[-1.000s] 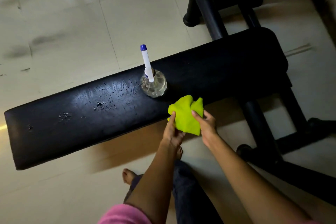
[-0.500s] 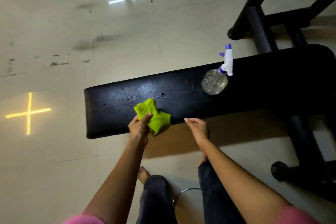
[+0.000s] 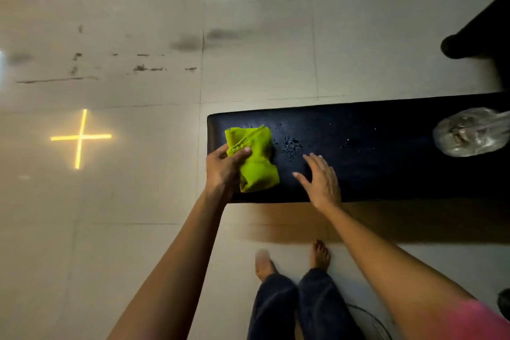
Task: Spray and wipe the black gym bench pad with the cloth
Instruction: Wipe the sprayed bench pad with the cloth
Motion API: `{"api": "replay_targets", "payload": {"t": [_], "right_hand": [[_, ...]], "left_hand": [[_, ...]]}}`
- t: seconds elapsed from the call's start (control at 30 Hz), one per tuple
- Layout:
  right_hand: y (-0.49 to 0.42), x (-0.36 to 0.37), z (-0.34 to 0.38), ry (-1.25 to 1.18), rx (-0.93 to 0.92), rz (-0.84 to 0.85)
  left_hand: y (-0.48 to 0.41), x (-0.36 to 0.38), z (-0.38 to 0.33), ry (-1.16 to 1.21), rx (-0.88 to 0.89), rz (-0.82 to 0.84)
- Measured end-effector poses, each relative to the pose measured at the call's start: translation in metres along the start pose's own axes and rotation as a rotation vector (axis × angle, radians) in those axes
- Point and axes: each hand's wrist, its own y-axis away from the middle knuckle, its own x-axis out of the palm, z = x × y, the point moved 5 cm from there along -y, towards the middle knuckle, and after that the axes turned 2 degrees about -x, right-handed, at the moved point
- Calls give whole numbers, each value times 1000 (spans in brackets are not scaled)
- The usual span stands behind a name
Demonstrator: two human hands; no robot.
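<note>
The black bench pad (image 3: 386, 174) runs from centre to the right edge, with water droplets (image 3: 291, 145) on its left part. A lime-green cloth (image 3: 255, 163) lies bunched on the pad's left end. My left hand (image 3: 222, 167) grips the cloth's left side and presses it onto the pad. To the cloth's right, my right hand (image 3: 320, 181) rests flat on the pad with fingers spread, holding nothing. A clear spray bottle (image 3: 469, 135) stands on the pad at the far right, its top cut off by the frame edge.
Pale floor tiles (image 3: 124, 229) surround the bench, with a yellow light cross (image 3: 80, 137) on the left. A black frame foot (image 3: 466, 44) sits at the upper right. My bare feet (image 3: 292, 259) stand just in front of the pad's near edge.
My left hand carried the cloth up onto the pad's left end. My right hand moved from below the pad's edge onto its surface. The view shifted left, pushing the bottle to the edge.
</note>
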Motion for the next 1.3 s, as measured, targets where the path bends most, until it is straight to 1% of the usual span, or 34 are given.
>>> {"api": "replay_targets", "payload": {"t": [0.07, 0.1, 0.13, 0.2, 0.23, 0.27, 0.33, 0.4, 0.43, 0.47, 0.53, 0.6, 0.63, 0.67, 0.73, 0.8, 0.83, 0.9, 0.97, 1.03, 1.07, 1.1, 1.13, 1.2, 1.23, 1.3], "right_hand": [[-16, 5, 1, 90, -53, -28], [-25, 9, 1, 131, -82, -36], [-33, 14, 0, 170, -104, -39], [-46, 25, -6, 235, -137, -29], [-49, 27, -8, 262, -153, -42], [-51, 29, -11, 290, -168, -68], [-55, 29, -15, 361, -192, -124], [-60, 31, -21, 422, -206, -144], [-62, 32, -24, 441, -217, -150], [-62, 33, -25, 452, -228, -161], [-67, 37, -30, 454, -234, -168], [-67, 37, -31, 444, -233, -173], [-67, 36, -30, 446, -235, -177], [-67, 36, -31, 449, -242, -177], [-68, 38, -32, 447, -253, -186], [-69, 41, -34, 453, -262, -196], [-69, 42, -34, 460, -263, -207], [-70, 43, -34, 472, -270, -224], [-70, 42, -33, 472, -271, -221], [-70, 40, -31, 471, -263, -223], [-69, 40, -32, 473, -259, -221], [-69, 40, -32, 473, -257, -222], [-69, 40, -32, 473, -257, -228], [-70, 42, -32, 480, -266, -239], [-70, 43, -32, 482, -272, -243], [-71, 43, -32, 489, -275, -251]], "left_hand": [[-14, -14, 7, 22, 2, -38], [-23, -23, 13, -45, 31, -90], [-31, -31, 19, -170, 73, -159], [-40, -40, 34, -495, 189, -334], [-40, -37, 38, -623, 285, -367], [-43, -29, 43, -744, 379, -342], [-50, -2, 58, -1038, 500, -188], [-66, 23, 77, -1307, 508, -58], [-74, 31, 82, -1393, 500, -58], [-80, 36, 85, -1442, 503, -94], [-86, 41, 91, -1471, 549, -154], [-80, 28, 98, -1522, 719, -188], [-79, 14, 101, -1548, 772, -226], [-80, -2, 98, -1546, 751, -267], [-99, -24, 83, -1437, 576, -364], [-124, -19, 63, -1293, 371, -410], [-136, -6, 53, -1257, 332, -426], [-150, 25, 41, -1260, 322, -406], [-141, 44, 46, -1343, 403, -346], [-116, 41, 62, -1432, 533, -286], [-104, 31, 71, -1461, 576, -288], [-98, 16, 75, -1471, 581, -309], [-100, 1, 73, -1459, 555, -334], [-120, -13, 61, -1360, 418, -376], [-133, -10, 50, -1297, 345, -398], [-156, 17, 32, -1234, 277, -423]]}}
